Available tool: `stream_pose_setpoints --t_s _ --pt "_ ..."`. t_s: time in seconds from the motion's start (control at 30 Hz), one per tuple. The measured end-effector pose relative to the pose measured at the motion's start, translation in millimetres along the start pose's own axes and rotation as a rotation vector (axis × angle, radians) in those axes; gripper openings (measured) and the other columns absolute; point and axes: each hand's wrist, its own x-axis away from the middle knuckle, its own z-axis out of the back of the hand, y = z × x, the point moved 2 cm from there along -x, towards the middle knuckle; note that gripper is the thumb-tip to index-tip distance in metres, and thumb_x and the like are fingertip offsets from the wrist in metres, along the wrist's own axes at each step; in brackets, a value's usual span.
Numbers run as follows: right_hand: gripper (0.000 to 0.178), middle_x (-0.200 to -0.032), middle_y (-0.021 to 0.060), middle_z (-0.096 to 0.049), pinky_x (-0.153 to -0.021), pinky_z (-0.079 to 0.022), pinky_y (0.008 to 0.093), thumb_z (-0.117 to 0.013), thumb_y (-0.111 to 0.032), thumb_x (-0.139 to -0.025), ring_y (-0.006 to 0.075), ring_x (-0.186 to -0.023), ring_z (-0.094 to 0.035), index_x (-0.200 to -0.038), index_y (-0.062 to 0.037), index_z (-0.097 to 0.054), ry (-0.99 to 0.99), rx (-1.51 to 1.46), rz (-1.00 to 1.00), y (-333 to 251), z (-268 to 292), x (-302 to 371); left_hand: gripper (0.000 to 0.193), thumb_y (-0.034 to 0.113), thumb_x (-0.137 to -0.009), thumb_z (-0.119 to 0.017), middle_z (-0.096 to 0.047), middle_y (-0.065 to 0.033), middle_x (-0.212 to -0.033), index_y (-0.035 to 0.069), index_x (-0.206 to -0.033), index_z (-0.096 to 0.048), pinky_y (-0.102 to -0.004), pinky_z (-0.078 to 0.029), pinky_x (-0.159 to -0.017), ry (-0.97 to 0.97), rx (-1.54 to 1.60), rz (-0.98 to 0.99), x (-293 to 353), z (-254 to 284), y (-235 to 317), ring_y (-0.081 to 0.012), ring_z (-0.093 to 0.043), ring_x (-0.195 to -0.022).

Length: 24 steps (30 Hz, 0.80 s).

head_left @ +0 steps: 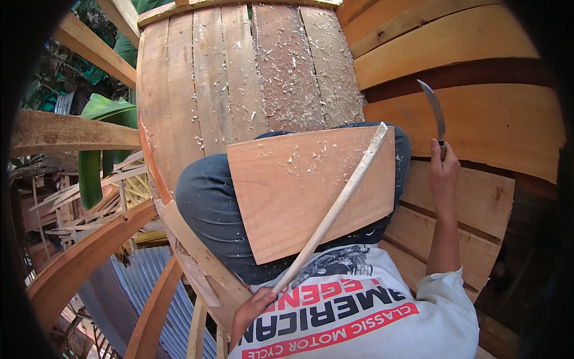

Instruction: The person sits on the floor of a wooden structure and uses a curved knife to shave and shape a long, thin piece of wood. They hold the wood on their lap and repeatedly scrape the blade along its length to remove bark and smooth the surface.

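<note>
My left hand (pixel 259 300) is closed around the lower end of a long, pale whittled stick (pixel 335 210). The stick slants up to the right across a flat wooden board (pixel 281 197) that lies on my lap, with a few shavings on it. My right hand (pixel 444 169), raised to the right of the board, grips the dark handle of a curved knife (pixel 434 106). Its blade points up and bends to the left, apart from the stick.
Wood shavings (pixel 287 78) litter the plank floor (pixel 179 90) ahead of my crossed legs. A plank wall (pixel 454 42) rises at the right. On the left are curved wooden posts (pixel 89 263), a green leaf (pixel 107 110), scrap wood and corrugated metal sheet (pixel 143 293) beyond.
</note>
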Motion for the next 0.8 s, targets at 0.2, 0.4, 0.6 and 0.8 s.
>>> stream_pose_setpoints --t_s 0.2,0.4,0.6,0.8 --pt "0.028 -0.053 0.0143 -0.052 -0.043 -0.037 0.0308 -0.069 -0.022 -0.082 0.0204 -0.042 -0.051 -0.069 -0.0032 -0.052 -0.227 -0.003 0.484 -33 -9 36 0.053 0.044 -0.095 -0.048 -0.061 -0.0064 -0.092 -0.006 -0.111 -0.057 -0.0255 -0.044 -0.078 -0.067 0.022 -0.144 -3 -4 -3 -0.0119 -0.054 -0.085" --pt "0.02 -0.048 0.0023 -0.044 -0.044 -0.035 0.0296 -0.07 -0.018 -0.081 0.0085 -0.048 -0.052 -0.073 -0.0047 -0.057 -0.316 -0.573 -0.042 -26 -47 50 0.064 0.054 -0.088 -0.054 -0.056 0.0004 -0.074 -0.006 -0.107 -0.058 -0.0218 -0.04 -0.058 -0.012 -0.078 -0.278 20 2 -2 -0.0063 -0.048 -0.066" --pt "0.025 -0.06 -0.0031 -0.048 -0.049 -0.047 0.0246 -0.07 -0.014 -0.082 0.007 -0.062 -0.056 -0.071 -0.0064 -0.048 -0.406 -1.47 -0.194 -74 -61 33 0.045 0.029 -0.072 -0.076 -0.066 -0.0074 -0.073 -0.004 -0.099 -0.062 -0.0267 -0.049 -0.061 0.551 -0.491 -0.66 42 -61 102 -0.0109 -0.062 -0.068" --pt "0.035 -0.06 -0.0005 -0.049 -0.046 -0.05 0.0236 -0.069 -0.005 -0.081 0.0095 -0.051 -0.057 -0.066 -0.0119 -0.038 -0.419 -1.621 -0.209 -71 -41 11 0.043 0.02 -0.066 -0.081 -0.064 -0.0092 -0.077 -0.003 -0.095 -0.06 -0.0292 -0.047 -0.064 0.767 -0.809 -0.68 24 -95 136 -0.0141 -0.06 -0.07"
